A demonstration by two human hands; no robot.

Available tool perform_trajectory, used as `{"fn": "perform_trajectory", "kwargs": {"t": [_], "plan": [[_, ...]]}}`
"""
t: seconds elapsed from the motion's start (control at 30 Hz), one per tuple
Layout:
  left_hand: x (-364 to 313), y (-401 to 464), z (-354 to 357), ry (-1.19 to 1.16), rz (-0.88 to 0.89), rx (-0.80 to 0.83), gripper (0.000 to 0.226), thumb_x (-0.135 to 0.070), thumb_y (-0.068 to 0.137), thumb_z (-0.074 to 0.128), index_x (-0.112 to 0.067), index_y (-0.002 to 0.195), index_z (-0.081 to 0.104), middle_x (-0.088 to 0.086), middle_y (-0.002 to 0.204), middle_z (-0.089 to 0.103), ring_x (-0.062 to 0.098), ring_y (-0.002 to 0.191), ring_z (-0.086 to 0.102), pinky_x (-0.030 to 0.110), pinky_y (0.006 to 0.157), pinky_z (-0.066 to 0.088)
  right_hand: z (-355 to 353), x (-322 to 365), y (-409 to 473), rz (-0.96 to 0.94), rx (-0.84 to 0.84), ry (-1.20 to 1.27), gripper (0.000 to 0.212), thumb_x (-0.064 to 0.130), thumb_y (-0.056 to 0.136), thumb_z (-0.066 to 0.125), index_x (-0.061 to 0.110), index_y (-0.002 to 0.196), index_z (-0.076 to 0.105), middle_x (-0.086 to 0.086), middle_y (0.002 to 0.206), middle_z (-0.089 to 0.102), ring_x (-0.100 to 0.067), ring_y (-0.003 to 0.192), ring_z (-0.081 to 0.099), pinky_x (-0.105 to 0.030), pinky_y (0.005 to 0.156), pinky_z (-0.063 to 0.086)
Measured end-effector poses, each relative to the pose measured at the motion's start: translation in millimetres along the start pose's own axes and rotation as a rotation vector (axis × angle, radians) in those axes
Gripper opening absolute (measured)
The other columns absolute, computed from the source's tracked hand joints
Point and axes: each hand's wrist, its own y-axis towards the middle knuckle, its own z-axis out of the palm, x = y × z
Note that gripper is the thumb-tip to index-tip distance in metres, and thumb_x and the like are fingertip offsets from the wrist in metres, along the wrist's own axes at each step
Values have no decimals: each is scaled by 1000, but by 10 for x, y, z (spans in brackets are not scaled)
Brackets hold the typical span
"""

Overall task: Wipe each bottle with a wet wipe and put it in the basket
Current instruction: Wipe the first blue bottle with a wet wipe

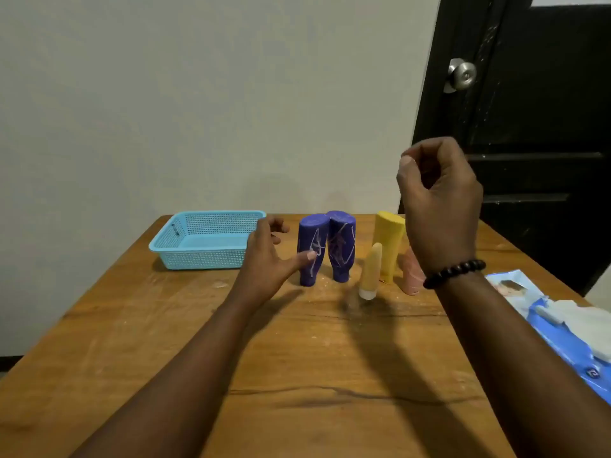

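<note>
Two purple bottles (312, 249) (342, 246) smeared with white streaks stand cap-down near the table's far edge. To their right stand a tall yellow bottle (388, 241), a small pale-yellow tube (370, 272) and a pink bottle (411, 276), partly hidden behind my right wrist. A light-blue mesh basket (185, 249) sits at the far left with nothing visible in it. My left hand (267, 259) is open, its thumb touching the left purple bottle. My right hand (436, 200) is raised above the bottles, fingers curled and pinched, holding nothing I can see.
A blue wet-wipe pack (562, 335) with a white wipe sticking out lies at the table's right edge. The wooden table (297, 375) stands against a white wall. A black door with a metal knob (461, 76) is behind on the right.
</note>
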Motion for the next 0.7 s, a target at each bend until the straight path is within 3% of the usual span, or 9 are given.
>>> {"fn": "perform_trajectory", "kwargs": {"t": [0.17, 0.27, 0.4, 0.53, 0.7], "plan": [[-114, -109, 161, 23, -13, 26, 70, -35, 72, 87, -27, 128, 47, -11, 125, 56, 9, 109, 54, 29, 89, 46, -114, 3, -267, 84, 26, 1, 8, 16, 96, 56, 16, 103, 59, 5, 90, 60, -7, 77, 58, -18, 65, 51], [-203, -134, 205, -33, -14, -32, 44, -24, 80, 82, -30, 114, 54, -19, 104, 62, -6, 94, 57, 13, 74, 41, -165, -21, -319, 101, 27, -10, 7, 16, 95, 56, 17, 102, 58, 8, 88, 58, -5, 77, 57, -13, 64, 48], [-283, -177, 198, -36, -12, -153, 25, -20, 85, 76, -29, 99, 57, -11, 89, 65, -1, 82, 58, 11, 66, 41, -236, -59, -375, 117, 17, -12, 8, 16, 95, 56, 21, 101, 56, 14, 86, 55, -4, 79, 57, -11, 64, 47], [-478, -266, 102, -35, 49, -320, 28, -22, 86, 74, -22, 107, 55, -9, 90, 63, 5, 81, 59, 23, 70, 47, -362, -126, -451, 156, -1, -12, 9, 17, 95, 58, 24, 101, 56, 18, 86, 55, 4, 81, 55, -6, 66, 44], [-960, -480, 158, -122, 146, -299, 29, -24, 88, 72, -21, 108, 52, -12, 90, 61, -2, 77, 58, 9, 65, 45, -623, -249, -614, 243, 28, -59, 10, 17, 93, 61, 24, 99, 57, 13, 87, 58, 0, 79, 56, -7, 62, 44]]}}
